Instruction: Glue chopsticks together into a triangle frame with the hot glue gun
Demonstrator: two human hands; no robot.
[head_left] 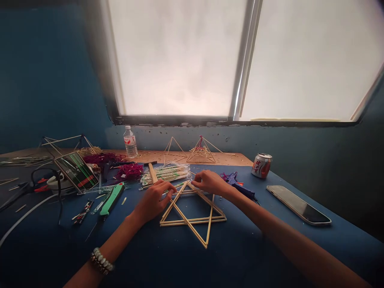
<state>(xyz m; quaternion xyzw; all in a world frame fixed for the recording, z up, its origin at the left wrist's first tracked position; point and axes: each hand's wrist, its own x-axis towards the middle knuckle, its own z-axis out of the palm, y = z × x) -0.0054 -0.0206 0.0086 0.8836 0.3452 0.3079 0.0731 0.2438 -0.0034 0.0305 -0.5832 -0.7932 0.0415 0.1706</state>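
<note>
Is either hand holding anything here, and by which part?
The left hand and right hand are both at the top of a star-shaped frame of thin sticks, either side of its upper point; grip or mere touch cannot be told.

Soda can (261, 165), smartphone (298, 205), plastic water bottle (131, 143), green-handled utility knife (111, 200), bright window (177, 60)

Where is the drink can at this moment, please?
In the head view, the drink can stands on the blue cloth at the far right, beyond the phone and right of the right hand.
</note>
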